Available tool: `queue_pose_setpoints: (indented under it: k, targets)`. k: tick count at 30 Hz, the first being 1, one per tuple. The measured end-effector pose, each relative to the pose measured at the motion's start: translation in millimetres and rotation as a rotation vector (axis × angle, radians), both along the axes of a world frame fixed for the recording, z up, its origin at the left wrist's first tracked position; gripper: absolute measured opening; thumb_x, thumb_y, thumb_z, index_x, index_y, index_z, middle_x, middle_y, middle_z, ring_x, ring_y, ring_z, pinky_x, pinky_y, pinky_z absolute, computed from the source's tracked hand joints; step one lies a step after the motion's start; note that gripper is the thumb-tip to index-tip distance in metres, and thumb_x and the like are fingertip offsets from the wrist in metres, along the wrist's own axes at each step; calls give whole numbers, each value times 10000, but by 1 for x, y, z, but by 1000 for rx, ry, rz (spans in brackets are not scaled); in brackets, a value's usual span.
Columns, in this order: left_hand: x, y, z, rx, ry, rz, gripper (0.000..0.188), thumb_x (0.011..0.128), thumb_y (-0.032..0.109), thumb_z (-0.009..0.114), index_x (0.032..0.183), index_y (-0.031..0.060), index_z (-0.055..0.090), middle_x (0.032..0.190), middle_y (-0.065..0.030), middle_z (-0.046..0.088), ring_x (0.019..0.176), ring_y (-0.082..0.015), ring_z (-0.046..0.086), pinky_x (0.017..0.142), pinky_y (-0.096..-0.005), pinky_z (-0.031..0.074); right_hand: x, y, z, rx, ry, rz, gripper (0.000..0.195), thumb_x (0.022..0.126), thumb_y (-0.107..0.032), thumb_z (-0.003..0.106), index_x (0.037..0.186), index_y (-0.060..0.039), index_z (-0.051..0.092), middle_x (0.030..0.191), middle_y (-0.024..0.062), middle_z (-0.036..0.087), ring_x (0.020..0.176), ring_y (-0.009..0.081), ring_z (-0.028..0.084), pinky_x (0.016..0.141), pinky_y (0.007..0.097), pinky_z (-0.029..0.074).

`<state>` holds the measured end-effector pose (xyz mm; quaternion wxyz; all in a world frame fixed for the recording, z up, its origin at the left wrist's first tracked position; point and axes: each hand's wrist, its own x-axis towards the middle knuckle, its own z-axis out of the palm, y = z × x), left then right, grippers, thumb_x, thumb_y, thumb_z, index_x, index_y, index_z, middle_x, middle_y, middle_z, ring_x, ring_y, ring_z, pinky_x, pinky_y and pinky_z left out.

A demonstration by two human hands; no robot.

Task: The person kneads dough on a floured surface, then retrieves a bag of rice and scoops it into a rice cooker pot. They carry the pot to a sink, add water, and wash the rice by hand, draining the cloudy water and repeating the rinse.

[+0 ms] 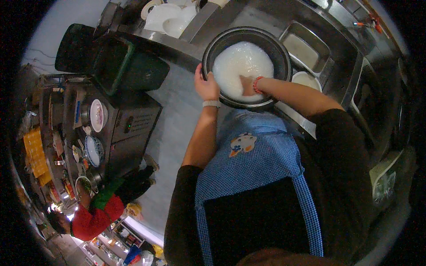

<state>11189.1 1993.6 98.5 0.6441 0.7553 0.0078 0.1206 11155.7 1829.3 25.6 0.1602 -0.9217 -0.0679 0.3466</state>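
Observation:
In front of me is a round dark pot (281, 63) holding milky white liquid (238, 61) with a bright sheen. My left hand (207, 87) grips its near left rim, thumb on the inner side and fingers along the outside. A pale band circles that wrist. My right hand (249, 85) reaches into the liquid near the pot's near right side. Its fingers are sunk below the surface, so I cannot tell whether they hold anything. A red beaded bracelet (257, 85) is on the right wrist, just above the liquid.
Right of the pot are a rectangular steel pan (321, 55) and a pale round bowl (318, 81). White dishes (171, 20) stand at the back left. A dark green bin (146, 68) is on the floor. Beyond it, a person in red (100, 217) works at a counter with bowls (94, 151).

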Motion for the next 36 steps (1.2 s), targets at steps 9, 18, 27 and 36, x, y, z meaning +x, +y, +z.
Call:
queue_pose_setpoints:
  k: [9, 18, 27, 36]
  targets:
    - [9, 12, -11, 154, 43, -34, 456, 770, 28, 604, 1224, 16, 567, 1098, -162, 646, 995, -259, 630, 893, -340, 469, 35, 24, 40, 452, -186, -598, 568, 795, -308, 685, 1256, -17, 527, 1031, 242, 635, 727, 328, 638, 686, 407, 524]
    - [-1, 11, 13, 305, 36, 7, 460, 766, 53, 611, 1223, 24, 564, 1122, -185, 632, 1014, -305, 615, 916, -368, 455, 75, -42, 81, 42, -443, -465, 727, 804, -559, 569, 1333, -70, 477, 1178, 205, 616, 1079, 361, 604, 940, 424, 474]
    - [7, 2, 0, 159, 14, -40, 436, 799, 27, 591, 1233, 12, 550, 1104, -167, 640, 1007, -260, 623, 912, -344, 458, 72, -2, 39, -16, -237, -354, 697, 822, -551, 541, 1365, -121, 463, 1467, 132, 364, 1316, 421, 354, 1063, 511, 334]
    - [2, 3, 17, 240, 61, -27, 438, 789, -8, 606, 1224, 8, 560, 1090, -143, 649, 969, -228, 629, 886, -324, 467, 12, 6, 31, 1, -30, 339, 640, 803, -384, 627, 1348, -87, 469, 1346, 189, 495, 1259, 378, 453, 1048, 444, 359]
